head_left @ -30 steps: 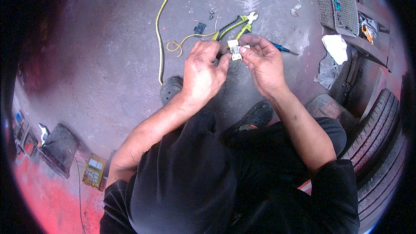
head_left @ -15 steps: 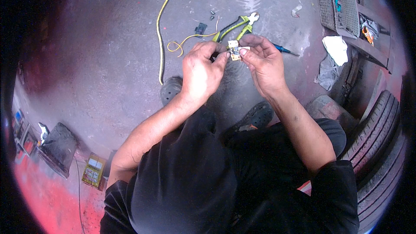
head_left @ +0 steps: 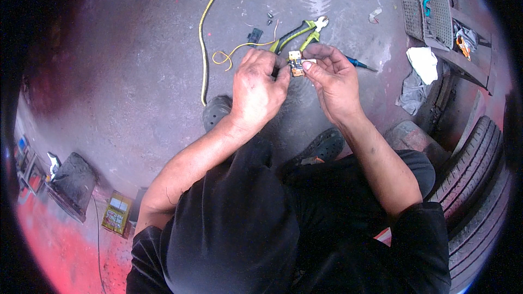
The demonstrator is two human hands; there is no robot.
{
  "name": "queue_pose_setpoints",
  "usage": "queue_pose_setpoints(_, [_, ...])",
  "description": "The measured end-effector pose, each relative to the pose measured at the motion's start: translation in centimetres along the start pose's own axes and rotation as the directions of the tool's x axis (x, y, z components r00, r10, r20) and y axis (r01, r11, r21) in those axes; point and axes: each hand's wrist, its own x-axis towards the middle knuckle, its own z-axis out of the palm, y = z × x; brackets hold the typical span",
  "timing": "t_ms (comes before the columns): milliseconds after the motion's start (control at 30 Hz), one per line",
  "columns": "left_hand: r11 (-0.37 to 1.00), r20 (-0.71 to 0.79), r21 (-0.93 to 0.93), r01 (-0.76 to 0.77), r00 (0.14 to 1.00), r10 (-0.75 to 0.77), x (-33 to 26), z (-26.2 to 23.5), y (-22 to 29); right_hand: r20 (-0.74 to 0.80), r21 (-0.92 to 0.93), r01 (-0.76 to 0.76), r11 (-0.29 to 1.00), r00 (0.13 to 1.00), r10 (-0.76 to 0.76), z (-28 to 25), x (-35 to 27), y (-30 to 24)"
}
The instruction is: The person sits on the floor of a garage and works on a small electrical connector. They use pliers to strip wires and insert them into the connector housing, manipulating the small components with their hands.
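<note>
A small pale circuit board (head_left: 296, 56) with dark parts on it is held up in front of me. My right hand (head_left: 335, 81) pinches it at its right side, thumb on top. Close against the board's left edge, my left hand (head_left: 259, 81) has thumb and fingers drawn together; what is between them is hidden. Just beyond the hands, green-and-black cutting pliers (head_left: 294, 35) lie on the floor with their jaws apart. Beside them are a thin yellow wire (head_left: 234, 54), a small black plastic piece (head_left: 254, 35) and small dark bits (head_left: 269, 18).
A blue-handled screwdriver (head_left: 359, 63) lies right of my right hand. A thick yellow cable (head_left: 202, 38) runs along the floor at left. Tyres (head_left: 468, 169), a white cloth (head_left: 422, 64) and a metal frame (head_left: 425, 11) stand at right. A yellow tin (head_left: 116, 215) is at lower left.
My left hand has shifted slightly right, and its thumb has turned a little at the board's edge. The right hand keeps its pinch on the board.
</note>
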Motion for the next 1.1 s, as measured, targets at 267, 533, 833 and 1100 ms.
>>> queue_pose_setpoints(267, [0.976,0.003,0.090,-0.196,0.980,0.197,0.0,0.0,-0.4,-0.002,-0.011,0.007,1.000,1.000,-0.007,0.0,-0.1,0.1])
queue_pose_setpoints(533, [0.976,0.032,0.097,-0.197,0.980,0.194,0.1,0.1,-0.5,0.026,-0.046,0.015,0.999,1.000,-0.014,0.1,-0.2,0.3])
queue_pose_setpoints(833, [0.904,0.100,-0.247,0.350,0.937,-0.336,-0.1,-0.2,0.3,-0.061,0.095,-0.075,0.993,0.995,0.081,-0.2,0.0,0.6])
queue_pose_setpoints(1100, [0.979,-0.038,-0.082,0.185,0.981,-0.189,0.8,-1.0,-0.2,0.084,0.135,-0.288,0.948,0.957,0.279,0.0,0.3,-0.3])
